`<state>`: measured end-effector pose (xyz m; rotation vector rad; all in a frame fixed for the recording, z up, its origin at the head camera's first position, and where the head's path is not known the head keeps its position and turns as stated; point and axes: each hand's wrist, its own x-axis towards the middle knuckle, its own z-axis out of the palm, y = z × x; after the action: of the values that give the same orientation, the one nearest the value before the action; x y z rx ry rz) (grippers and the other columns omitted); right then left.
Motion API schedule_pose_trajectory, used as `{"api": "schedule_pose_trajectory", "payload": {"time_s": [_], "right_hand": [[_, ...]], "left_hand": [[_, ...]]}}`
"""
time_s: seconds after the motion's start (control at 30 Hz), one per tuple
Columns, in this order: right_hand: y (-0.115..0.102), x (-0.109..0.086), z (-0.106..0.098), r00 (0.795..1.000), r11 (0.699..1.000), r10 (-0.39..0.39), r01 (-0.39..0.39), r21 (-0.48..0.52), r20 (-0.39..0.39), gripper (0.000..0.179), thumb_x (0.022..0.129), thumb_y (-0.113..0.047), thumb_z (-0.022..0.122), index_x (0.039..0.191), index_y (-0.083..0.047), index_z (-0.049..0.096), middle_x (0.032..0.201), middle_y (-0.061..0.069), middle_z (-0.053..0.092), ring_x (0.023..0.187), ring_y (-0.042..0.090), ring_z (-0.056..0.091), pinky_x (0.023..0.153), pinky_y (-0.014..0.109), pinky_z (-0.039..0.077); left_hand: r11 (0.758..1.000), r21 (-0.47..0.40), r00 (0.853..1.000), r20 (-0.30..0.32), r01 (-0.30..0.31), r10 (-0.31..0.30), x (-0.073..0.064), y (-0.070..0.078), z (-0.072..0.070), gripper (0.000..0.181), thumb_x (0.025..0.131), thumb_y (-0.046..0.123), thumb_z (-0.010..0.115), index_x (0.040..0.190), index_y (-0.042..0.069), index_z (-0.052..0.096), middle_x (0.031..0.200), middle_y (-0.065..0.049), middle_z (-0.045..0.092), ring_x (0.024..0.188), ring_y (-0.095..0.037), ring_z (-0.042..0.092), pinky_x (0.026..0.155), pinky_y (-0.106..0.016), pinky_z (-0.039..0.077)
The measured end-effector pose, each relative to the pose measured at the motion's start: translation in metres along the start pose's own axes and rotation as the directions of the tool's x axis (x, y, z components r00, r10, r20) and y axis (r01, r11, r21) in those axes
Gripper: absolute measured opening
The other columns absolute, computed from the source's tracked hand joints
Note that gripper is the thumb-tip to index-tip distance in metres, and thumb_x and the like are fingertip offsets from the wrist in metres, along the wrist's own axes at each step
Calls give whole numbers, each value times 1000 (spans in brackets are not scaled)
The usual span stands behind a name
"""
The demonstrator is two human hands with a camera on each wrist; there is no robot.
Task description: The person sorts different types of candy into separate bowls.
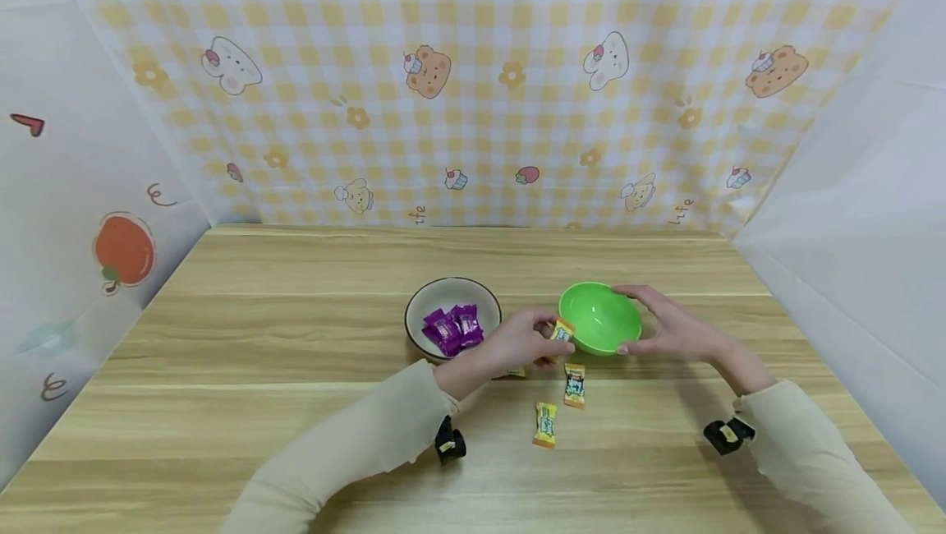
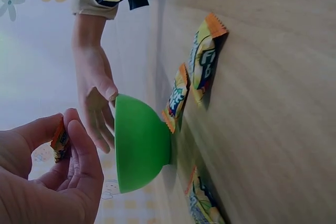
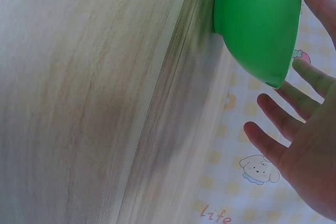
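Note:
Between thumb and fingers, my left hand (image 1: 519, 342) pinches a small yellow-orange wrapped candy (image 2: 60, 141), just left of the green bowl (image 1: 600, 320) and near its rim. The bowl stands upright on the table, and its inside shows no candy. On the bowl's right side, my right hand (image 1: 678, 330) spreads its thumb and fingers along the rim. The right wrist view shows the thumb tip at the rim and the other fingers (image 3: 273, 142) extended loosely. Two yellow candies, one nearer the bowl (image 1: 574, 386) and one farther toward me (image 1: 545, 425), lie on the table.
A dark-rimmed white bowl (image 1: 420, 309) holding several purple wrapped candies (image 1: 452, 329) stands left of the green bowl. Another yellow candy (image 1: 515, 372) lies partly hidden under my left wrist. A checked cloth (image 1: 473, 131) hangs behind the wooden table (image 1: 310, 304).

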<state>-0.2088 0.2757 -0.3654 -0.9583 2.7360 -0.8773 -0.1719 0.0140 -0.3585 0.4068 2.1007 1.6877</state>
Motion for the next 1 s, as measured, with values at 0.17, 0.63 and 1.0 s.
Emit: {"api": "schedule_pose_trajectory", "payload": {"time_s": [0.17,0.63,1.0], "right_hand": [[0,0,-1,1000,1000,-9,9,1,2,81,69,-35,74,132,-3,34,130,20,35,118,39,31,88,59,28],[-31,-1,-8,1000,1000,4,-5,14,11,76,70,-15,75,129,6,33,127,27,34,115,45,30,87,61,28],[3,0,-1,1000,1000,-11,11,3,10,80,70,-29,75,133,-4,32,129,20,36,118,39,31,89,57,29]], "left_hand": [[1000,-15,1000,7,26,-26,9,7,3,26,77,8,68,102,3,60,71,-3,49,63,-25,62,61,-35,51],[998,-11,998,-13,59,-60,31,25,14,39,79,10,67,113,-2,53,70,-9,60,68,-31,62,65,-39,51],[984,-152,993,-48,95,-104,48,27,26,38,78,6,66,112,-5,53,80,-8,59,71,-28,63,65,-35,51]]}}
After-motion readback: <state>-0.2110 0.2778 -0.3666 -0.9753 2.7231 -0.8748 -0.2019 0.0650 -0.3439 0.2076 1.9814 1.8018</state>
